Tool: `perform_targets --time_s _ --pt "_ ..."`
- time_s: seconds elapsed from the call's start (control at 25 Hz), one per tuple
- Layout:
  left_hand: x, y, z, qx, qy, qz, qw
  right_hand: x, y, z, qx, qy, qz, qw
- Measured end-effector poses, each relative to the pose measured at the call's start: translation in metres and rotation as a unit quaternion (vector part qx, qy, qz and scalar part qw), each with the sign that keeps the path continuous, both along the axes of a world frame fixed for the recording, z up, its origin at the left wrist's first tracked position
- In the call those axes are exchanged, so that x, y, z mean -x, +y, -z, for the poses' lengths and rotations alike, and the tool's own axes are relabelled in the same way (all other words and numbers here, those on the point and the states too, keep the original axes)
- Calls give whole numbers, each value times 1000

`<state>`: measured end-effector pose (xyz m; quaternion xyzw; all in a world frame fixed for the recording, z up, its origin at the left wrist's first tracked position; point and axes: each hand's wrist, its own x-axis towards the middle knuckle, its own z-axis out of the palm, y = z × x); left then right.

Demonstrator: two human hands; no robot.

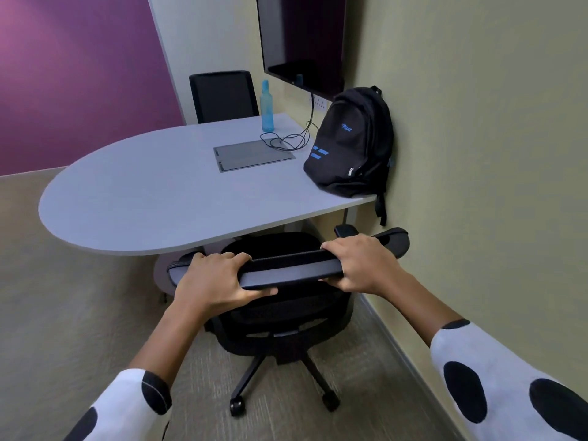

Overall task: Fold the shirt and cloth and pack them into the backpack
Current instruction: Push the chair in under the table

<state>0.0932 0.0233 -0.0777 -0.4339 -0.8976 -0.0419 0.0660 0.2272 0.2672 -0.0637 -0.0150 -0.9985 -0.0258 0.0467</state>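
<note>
Left hand: fingers curled over the top rail of the chair, thumb under its near edge, lower centre of frame. Clamped on the rail.

Right hand: fingers wrapped over the same rail further right, thumb beneath. Also clamped on it.

Both forearms bare; sleeves white with black spots, at the bottom corners of the frame.

Chair: black, mesh back, seat tucked partly under the counter. Wheeled base on the floor, lower centre. One armrest shows just beyond the right hand.

Counter: grey, rounded end toward the left of frame, right end against the wall.

Backpack: black with blue marks, upright on the counter at right of centre, leaning on the wall, zips look closed. One strap hangs over the counter edge.

Shirt and cloth: not seen in this view.

Left of the backpack: a loose black cable on the counter, running up toward the wall. Beside it a grey hatch set flush in the top. Behind that, a blue bottle, standing.

Upper centre: second black chair behind the counter. Dark screen on the wall above the backpack. Purple wall, upper left.
</note>
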Motion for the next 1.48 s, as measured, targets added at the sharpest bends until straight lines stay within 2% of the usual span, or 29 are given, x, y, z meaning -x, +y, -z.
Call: perform_targets --time_s 0.12,0.2,0.44,0.56,1.48 --pt "2 11 -6 4 13 9 1000 4 7 -3 -10 15 4 1000" --pt "38 46 0 4 -8 -12 1000 43 44 0 4 4 10 1000" --pt "41 46 3 -16 32 -12 999 50 49 3 0 14 4 1000" --pt "53 50 4 -31 12 -18 999 64 53 5 -7 3 7 1000" --pt "71 65 3 -47 26 -32 998 96 77 5 -13 -7 4 1000"
